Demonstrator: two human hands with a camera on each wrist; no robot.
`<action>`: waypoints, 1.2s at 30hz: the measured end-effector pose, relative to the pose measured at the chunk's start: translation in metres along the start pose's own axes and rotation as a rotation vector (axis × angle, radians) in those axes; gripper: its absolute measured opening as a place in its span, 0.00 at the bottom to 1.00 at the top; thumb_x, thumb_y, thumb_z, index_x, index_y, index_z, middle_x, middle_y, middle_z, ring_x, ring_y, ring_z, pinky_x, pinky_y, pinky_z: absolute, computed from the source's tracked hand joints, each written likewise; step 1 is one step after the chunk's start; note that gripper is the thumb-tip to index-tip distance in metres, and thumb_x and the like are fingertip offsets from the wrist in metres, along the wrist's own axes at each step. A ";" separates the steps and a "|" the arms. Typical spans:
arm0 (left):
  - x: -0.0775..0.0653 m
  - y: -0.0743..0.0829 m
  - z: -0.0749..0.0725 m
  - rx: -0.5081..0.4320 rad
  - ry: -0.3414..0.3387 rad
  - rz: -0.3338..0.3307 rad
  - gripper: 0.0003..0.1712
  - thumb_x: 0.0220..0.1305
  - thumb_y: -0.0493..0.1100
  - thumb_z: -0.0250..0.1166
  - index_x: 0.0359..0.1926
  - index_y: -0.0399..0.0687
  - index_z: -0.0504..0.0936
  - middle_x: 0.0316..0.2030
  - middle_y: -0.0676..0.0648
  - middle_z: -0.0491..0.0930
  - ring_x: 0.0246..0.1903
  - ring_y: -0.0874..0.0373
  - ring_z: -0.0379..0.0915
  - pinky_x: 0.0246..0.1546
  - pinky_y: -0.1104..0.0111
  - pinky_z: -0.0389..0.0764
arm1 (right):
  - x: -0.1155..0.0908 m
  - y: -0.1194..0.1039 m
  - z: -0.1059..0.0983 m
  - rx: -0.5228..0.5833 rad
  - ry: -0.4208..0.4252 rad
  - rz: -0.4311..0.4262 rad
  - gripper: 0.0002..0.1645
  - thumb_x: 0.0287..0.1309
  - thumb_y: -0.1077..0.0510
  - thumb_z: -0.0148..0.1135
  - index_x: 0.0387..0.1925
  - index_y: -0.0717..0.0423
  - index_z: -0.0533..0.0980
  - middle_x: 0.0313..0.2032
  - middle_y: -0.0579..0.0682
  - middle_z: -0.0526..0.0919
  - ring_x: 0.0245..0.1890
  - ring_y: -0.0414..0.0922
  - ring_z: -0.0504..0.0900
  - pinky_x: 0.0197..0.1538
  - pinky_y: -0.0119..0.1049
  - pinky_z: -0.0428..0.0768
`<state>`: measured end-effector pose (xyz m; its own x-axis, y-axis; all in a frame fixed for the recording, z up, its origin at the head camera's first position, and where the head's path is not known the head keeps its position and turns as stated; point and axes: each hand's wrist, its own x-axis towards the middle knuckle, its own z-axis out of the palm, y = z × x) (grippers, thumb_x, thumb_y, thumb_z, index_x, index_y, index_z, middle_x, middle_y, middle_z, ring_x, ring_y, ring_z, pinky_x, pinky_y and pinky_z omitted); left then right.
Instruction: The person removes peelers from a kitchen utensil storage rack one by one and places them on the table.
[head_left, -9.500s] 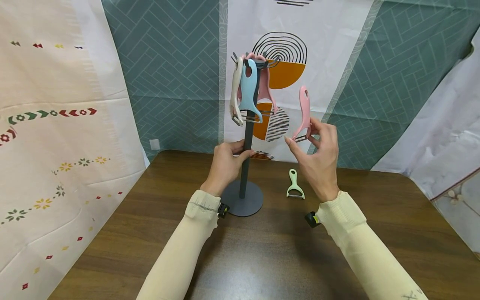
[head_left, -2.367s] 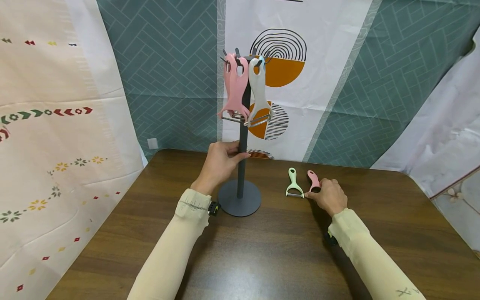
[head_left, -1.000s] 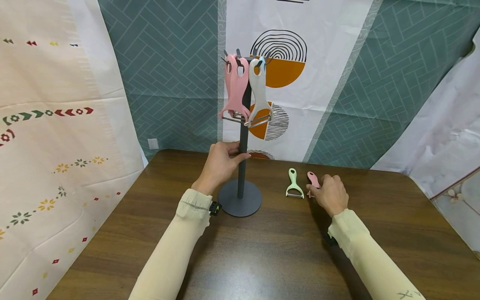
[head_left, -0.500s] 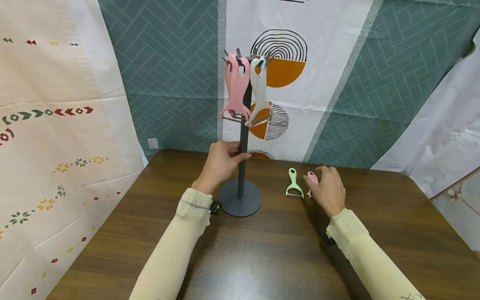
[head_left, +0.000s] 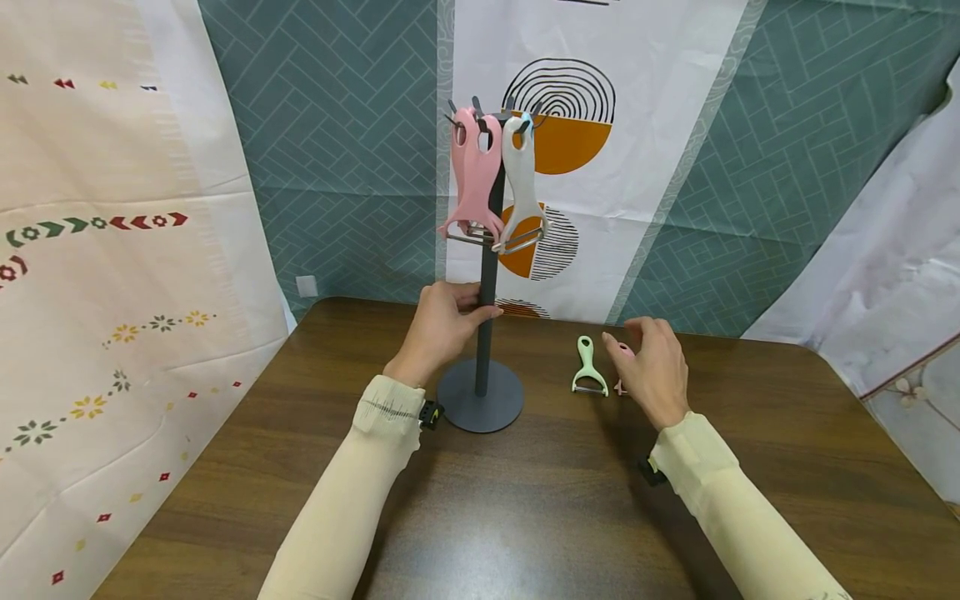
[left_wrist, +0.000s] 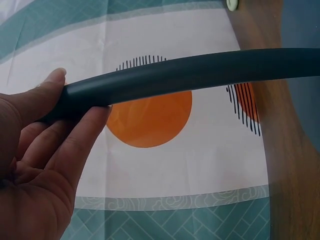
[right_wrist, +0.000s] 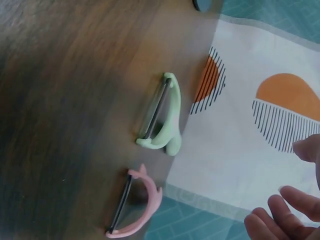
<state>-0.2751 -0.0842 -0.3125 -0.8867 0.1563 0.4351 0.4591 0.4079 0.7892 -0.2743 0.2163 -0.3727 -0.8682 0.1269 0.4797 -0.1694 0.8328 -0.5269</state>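
Observation:
My left hand (head_left: 435, 329) grips the dark pole (head_left: 483, 354) of an upright stand, thumb on one side and fingers on the other, as the left wrist view also shows. Pink peelers (head_left: 480, 179) and a white peeler (head_left: 519, 179) hang from the hooks at its top. A bit of a light blue peeler (head_left: 527, 121) shows behind the white one. My right hand (head_left: 656, 367) hovers with nothing in its relaxed fingers. Beneath it, partly hidden in the head view, a pink peeler (right_wrist: 151, 200) lies on the table beside a light green peeler (right_wrist: 175, 115).
The stand's round base (head_left: 480, 412) sits on the brown wooden table (head_left: 525, 500). Behind the table's back edge hangs a patterned cloth (head_left: 360, 167), with another printed cloth (head_left: 150, 275) on the left. Some hooks (head_left: 476, 104) rise above the hanging peelers.
My right hand has put the pink peeler from the air onto the table, let it go and risen. Earlier the stand turned, bringing pink peelers to the front; my left hand stays on the pole.

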 end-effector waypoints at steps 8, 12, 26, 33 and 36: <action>-0.001 0.001 0.000 0.011 -0.002 -0.004 0.17 0.64 0.39 0.73 0.53 0.39 0.87 0.44 0.41 0.90 0.43 0.52 0.89 0.47 0.63 0.88 | 0.001 -0.009 -0.001 0.042 0.048 -0.044 0.27 0.64 0.45 0.67 0.52 0.64 0.80 0.47 0.62 0.81 0.47 0.59 0.79 0.49 0.57 0.77; -0.001 0.001 0.000 0.020 -0.001 -0.011 0.17 0.64 0.39 0.73 0.52 0.40 0.88 0.44 0.41 0.90 0.43 0.52 0.89 0.47 0.63 0.88 | 0.002 -0.013 -0.002 0.069 0.086 -0.073 0.25 0.63 0.48 0.68 0.51 0.63 0.80 0.47 0.61 0.81 0.47 0.58 0.80 0.49 0.56 0.78; -0.001 0.000 -0.002 0.020 0.001 -0.022 0.16 0.63 0.40 0.73 0.51 0.41 0.88 0.43 0.42 0.90 0.43 0.53 0.89 0.47 0.63 0.88 | 0.008 -0.045 -0.011 0.205 0.152 -0.158 0.21 0.61 0.53 0.70 0.51 0.62 0.80 0.45 0.59 0.81 0.46 0.55 0.81 0.53 0.48 0.82; 0.000 -0.001 -0.002 0.026 -0.002 -0.013 0.14 0.63 0.40 0.73 0.50 0.42 0.89 0.42 0.43 0.91 0.42 0.55 0.90 0.46 0.63 0.88 | 0.009 -0.053 -0.012 0.238 0.164 -0.183 0.21 0.61 0.55 0.71 0.51 0.64 0.80 0.46 0.59 0.81 0.47 0.54 0.81 0.55 0.48 0.84; 0.000 -0.001 -0.002 0.028 -0.004 -0.010 0.14 0.64 0.40 0.73 0.50 0.42 0.89 0.42 0.43 0.91 0.42 0.54 0.90 0.46 0.63 0.88 | 0.009 -0.055 -0.013 0.264 0.175 -0.201 0.21 0.60 0.55 0.71 0.51 0.63 0.80 0.46 0.59 0.81 0.48 0.53 0.81 0.54 0.48 0.85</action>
<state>-0.2749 -0.0864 -0.3124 -0.8913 0.1557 0.4258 0.4489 0.4342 0.7810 -0.2669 0.1783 -0.3299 -0.7165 0.0842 0.6925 -0.4625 0.6857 -0.5620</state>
